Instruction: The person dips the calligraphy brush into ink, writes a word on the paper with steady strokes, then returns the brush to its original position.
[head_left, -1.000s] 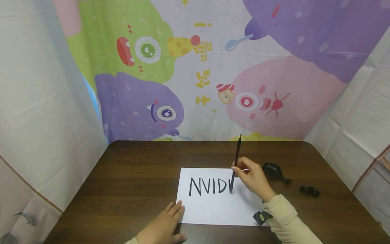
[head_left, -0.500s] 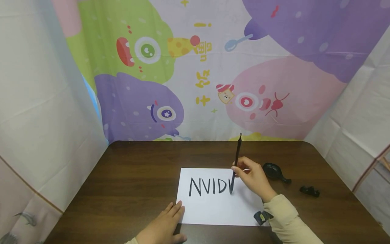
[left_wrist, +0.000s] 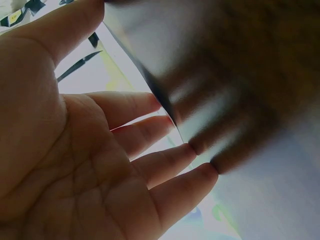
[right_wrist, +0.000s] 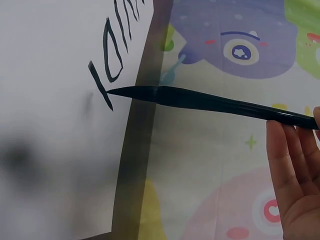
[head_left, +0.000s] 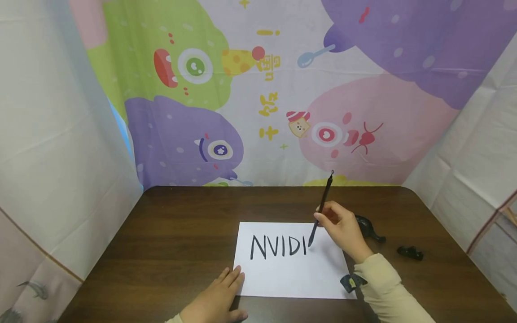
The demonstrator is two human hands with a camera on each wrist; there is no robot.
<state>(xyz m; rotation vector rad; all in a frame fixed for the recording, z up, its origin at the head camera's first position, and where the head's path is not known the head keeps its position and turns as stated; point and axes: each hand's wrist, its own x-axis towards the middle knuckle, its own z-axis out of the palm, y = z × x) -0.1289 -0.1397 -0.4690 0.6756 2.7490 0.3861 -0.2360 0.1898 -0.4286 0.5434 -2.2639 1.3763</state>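
Note:
My right hand (head_left: 343,231) pinches a dark calligraphy brush (head_left: 325,197) between thumb and fingers, its handle leaning up to the right. The bristle tip (right_wrist: 120,92) is beside the last stroke of the black letters "NVIDI" (head_left: 278,246) on a white sheet of paper (head_left: 291,278). A faint shadow lies apart from the tip in the right wrist view, so it appears lifted off the sheet. At the sheet's lower left, my left hand (head_left: 218,296) rests with fingers extended, the fingertips (left_wrist: 165,120) at the paper's edge.
Behind my right hand lies a black, rounded object with a narrow spout or handle (head_left: 371,231), partly hidden. Farther right is a small black bumpy piece (head_left: 409,252). All rest on a brown wooden table (head_left: 161,251). A cartoon-printed cloth (head_left: 258,157) hangs at its back edge.
My right hand has moved up and to the right with the brush, leaving the finished vertical stroke of the last "I" in sight. The left hand has not moved.

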